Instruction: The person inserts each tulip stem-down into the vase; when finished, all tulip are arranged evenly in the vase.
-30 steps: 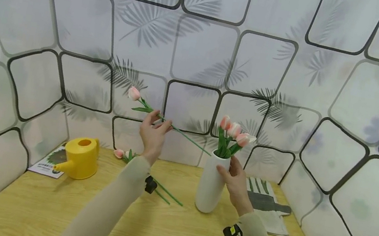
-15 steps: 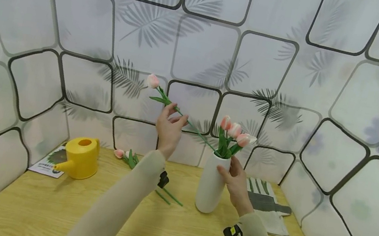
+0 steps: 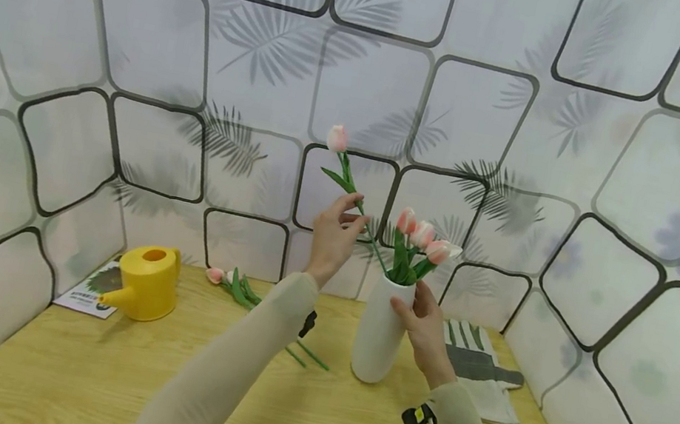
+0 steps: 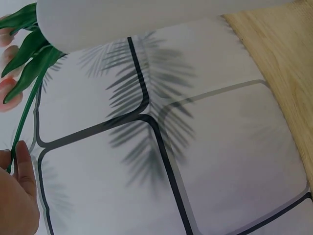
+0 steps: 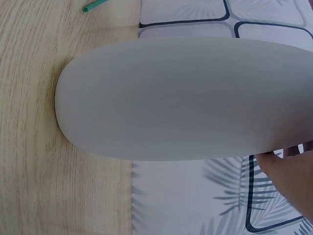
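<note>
The left hand (image 3: 333,239) and right hand (image 3: 425,334) are bare; the 2 sleeves (image 3: 217,379) are long, plain and pale beige. A black block (image 3: 308,324) shows by the left cuff (image 3: 303,288), a black device (image 3: 413,419) with a yellow patch (image 3: 420,414) by the right cuff (image 3: 450,394).

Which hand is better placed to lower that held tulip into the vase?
Probably the left hand: it pinches the tulip stem, which reaches the top of the vase. The right hand is busy holding the vase.

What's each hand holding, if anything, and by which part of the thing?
Left hand: a pink tulip, pinched partway along its green stem. Right hand: the white vase, held at the side of its upper part.
</note>
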A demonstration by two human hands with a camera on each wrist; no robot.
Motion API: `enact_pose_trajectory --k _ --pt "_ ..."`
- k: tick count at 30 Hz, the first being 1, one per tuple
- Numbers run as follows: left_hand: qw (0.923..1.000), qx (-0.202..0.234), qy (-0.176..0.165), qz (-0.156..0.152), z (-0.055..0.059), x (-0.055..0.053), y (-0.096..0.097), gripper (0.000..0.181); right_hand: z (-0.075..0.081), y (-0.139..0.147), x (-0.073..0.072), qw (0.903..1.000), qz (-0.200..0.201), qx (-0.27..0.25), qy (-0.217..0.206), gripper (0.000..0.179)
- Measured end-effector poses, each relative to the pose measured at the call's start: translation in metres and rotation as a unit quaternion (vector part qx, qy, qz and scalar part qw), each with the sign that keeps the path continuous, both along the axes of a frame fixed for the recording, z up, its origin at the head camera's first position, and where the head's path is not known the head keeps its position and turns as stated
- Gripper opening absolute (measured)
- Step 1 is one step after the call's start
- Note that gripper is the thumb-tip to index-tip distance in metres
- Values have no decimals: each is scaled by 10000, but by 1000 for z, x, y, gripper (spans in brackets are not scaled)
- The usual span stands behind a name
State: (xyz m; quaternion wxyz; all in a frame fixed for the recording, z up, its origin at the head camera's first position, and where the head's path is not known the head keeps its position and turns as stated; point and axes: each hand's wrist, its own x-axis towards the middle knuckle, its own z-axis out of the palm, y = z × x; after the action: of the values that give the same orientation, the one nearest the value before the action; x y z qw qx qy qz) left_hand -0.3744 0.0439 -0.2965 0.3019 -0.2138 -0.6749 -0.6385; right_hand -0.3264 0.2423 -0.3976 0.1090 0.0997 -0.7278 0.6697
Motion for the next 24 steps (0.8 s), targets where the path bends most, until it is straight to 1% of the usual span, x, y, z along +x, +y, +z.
enact_pose_trajectory --k 5,8,12,16,19,24 --pt "9990 -447 63 71 -11 2 10 34 0 0 1 10000 -4 -26 13 74" --pt "9973 -702 178 98 -17 4 15 35 1 0 1 10000 -7 -69 24 73" --pt "9945 -966 379 122 -22 6 21 39 0 -1 0 10000 -46 -61 33 73" --pt "9923 -1172 374 160 -26 9 26 44 -1 -1 -1 10000 -74 -19 9 74" --pt "9919 -1223 309 171 -28 9 28 43 -1 -1 -1 10000 -66 -21 4 75" --pt "9928 -1146 296 173 -31 11 32 40 1 -1 1 10000 -61 8 -2 75"
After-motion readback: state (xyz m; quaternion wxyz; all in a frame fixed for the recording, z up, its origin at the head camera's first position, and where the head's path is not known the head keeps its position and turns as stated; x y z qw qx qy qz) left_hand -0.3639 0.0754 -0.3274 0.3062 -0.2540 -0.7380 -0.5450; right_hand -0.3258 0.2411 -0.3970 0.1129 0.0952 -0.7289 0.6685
